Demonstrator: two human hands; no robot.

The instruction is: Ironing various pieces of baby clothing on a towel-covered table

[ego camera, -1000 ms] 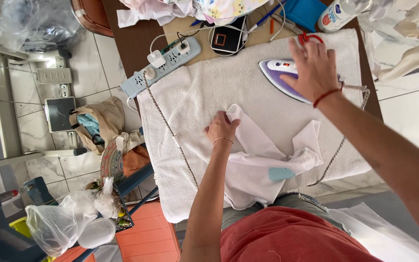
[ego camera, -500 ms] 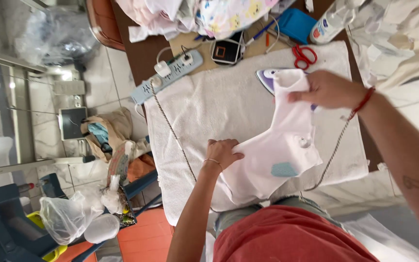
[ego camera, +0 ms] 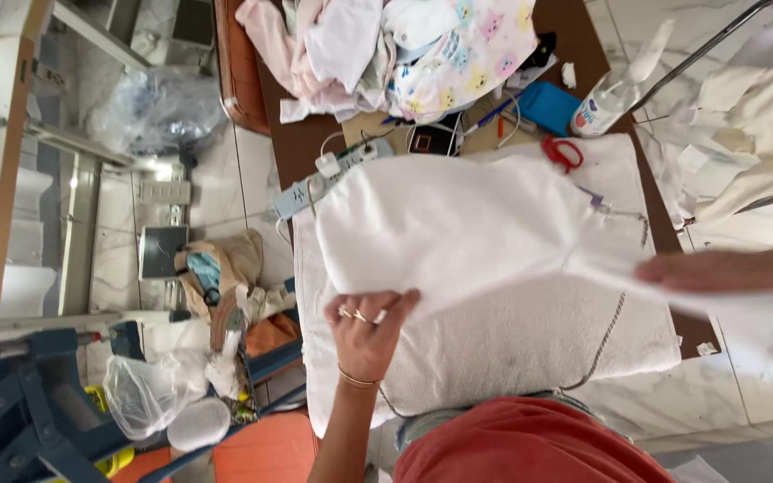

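While spread between them, white garment (ego camera: 458,233) is gripped by left hand (ego camera: 367,333) and right hand (ego camera: 717,271).

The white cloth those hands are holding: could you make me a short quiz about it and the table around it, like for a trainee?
1. True or false: both hands grip the white cloth.
2. Which lies on the table just beyond the cloth? A) red scissors B) a hammer C) a plate
3. Fill in: under the cloth the table is covered by a white ____.

Key
1. True: the left hand pinches its near edge, and the right hand holds its other end, blurred.
2. A: the red scissors lie by the spray bottle.
3. Towel.
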